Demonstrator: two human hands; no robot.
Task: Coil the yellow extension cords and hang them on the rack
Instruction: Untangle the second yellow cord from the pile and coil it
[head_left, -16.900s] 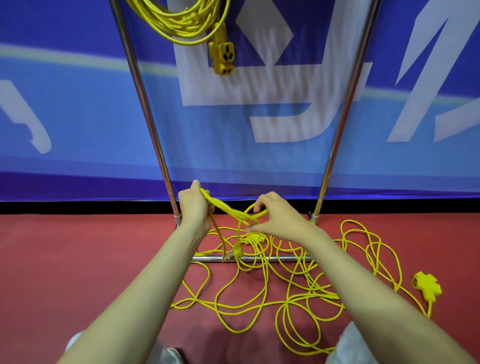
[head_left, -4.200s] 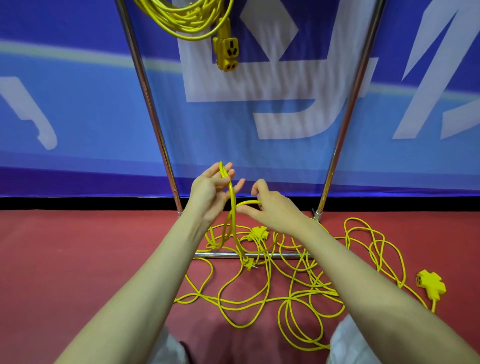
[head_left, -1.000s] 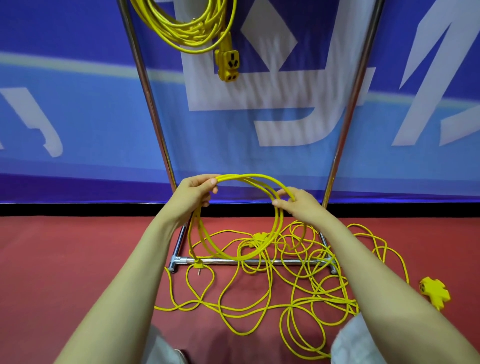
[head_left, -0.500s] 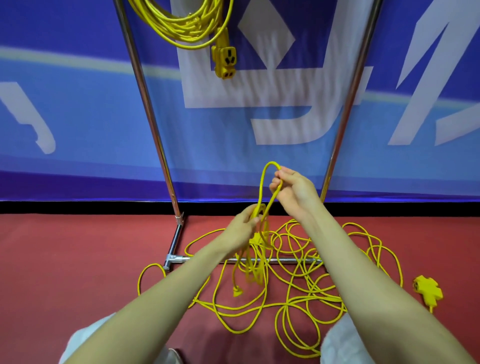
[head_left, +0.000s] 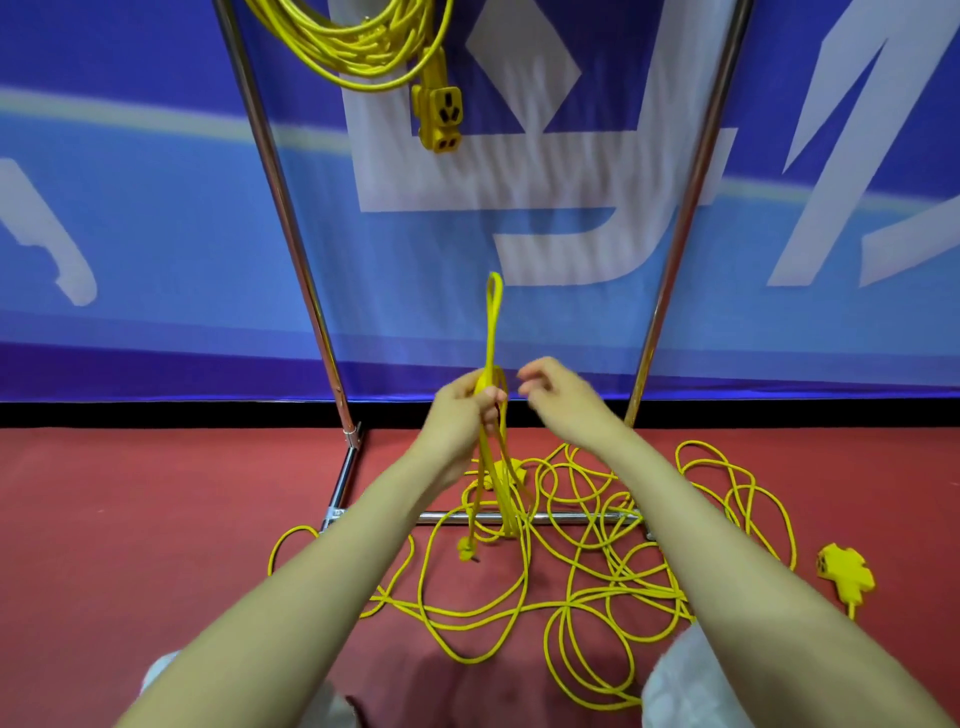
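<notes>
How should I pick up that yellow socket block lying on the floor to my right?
Probably from above with the right hand, which holds nothing. The socket block lies flat on the floor, apart from the tangled cord, so its broad top is open. Pinch across its body, not the thin tail leaving its near end.

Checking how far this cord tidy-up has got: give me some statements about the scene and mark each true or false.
1. The left hand grips a bunch of cord loops. True.
2. The right hand grips those loops as well. False: it is beside them, holding nothing.
3. A coiled cord hangs on the rack. True.
4. The socket block on the floor lies left of the rack. False: it lies to the right.
5. Much loose cord lies on the floor. True.
</notes>
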